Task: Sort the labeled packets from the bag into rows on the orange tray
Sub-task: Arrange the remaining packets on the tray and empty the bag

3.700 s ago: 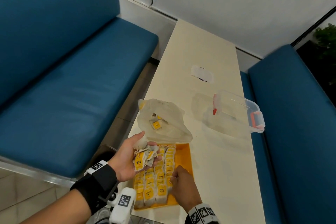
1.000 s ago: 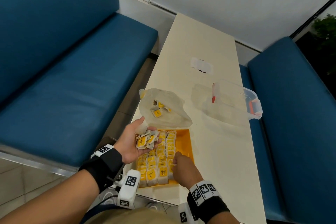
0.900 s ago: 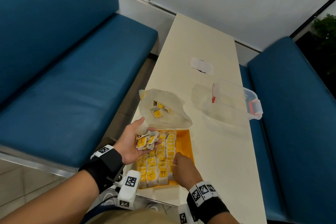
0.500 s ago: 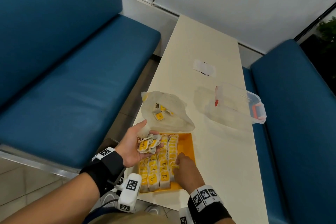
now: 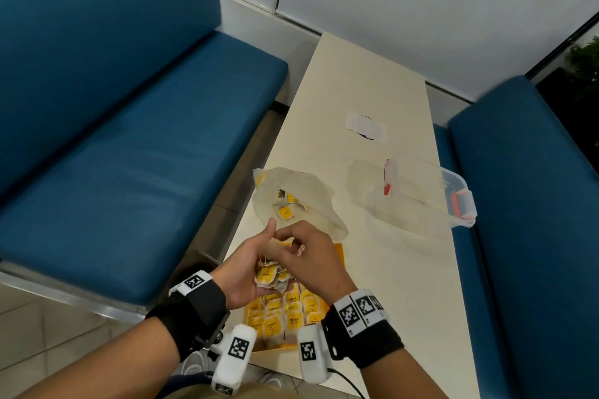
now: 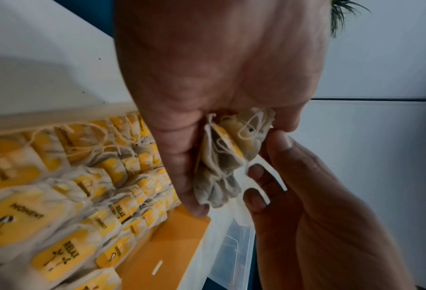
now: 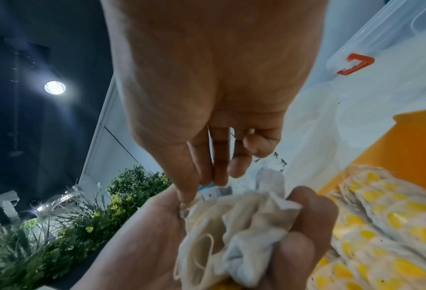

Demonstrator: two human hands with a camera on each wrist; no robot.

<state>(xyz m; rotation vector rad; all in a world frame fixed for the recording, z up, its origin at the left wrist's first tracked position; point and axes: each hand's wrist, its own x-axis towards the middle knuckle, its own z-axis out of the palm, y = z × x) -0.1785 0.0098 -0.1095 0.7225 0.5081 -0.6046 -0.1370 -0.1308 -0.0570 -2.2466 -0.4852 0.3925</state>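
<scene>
Left hand (image 5: 241, 272): palm up, fingers cupped round a small bunch of packets (image 5: 270, 275) with yellow labels and loose strings; the number in the bunch cannot be counted, as they overlap. Right hand (image 5: 309, 264): back upward, above and touching the left palm, thumb and fingers reaching into the bunch; the wrist views show the fingertips (image 7: 217, 176) at the packets' edge, but whether they pinch one cannot be told. Orange tray (image 5: 338, 256): one, directly beneath both hands, holding packets in rows (image 5: 285, 314), labels up; four rows can be made out from the left wrist view, some labels reading MOMENT and RELAX; a bare orange strip lies on the right-hand side. Bag (image 5: 301, 201): one, translucent and crumpled, just beyond the fingertips, with a few packets inside. Clear plastic box (image 5: 424, 191) with red clips: one, beyond and to the right of the right hand. White paper slip (image 5: 366, 125): one, farther out on the table (image 5: 405, 269).
</scene>
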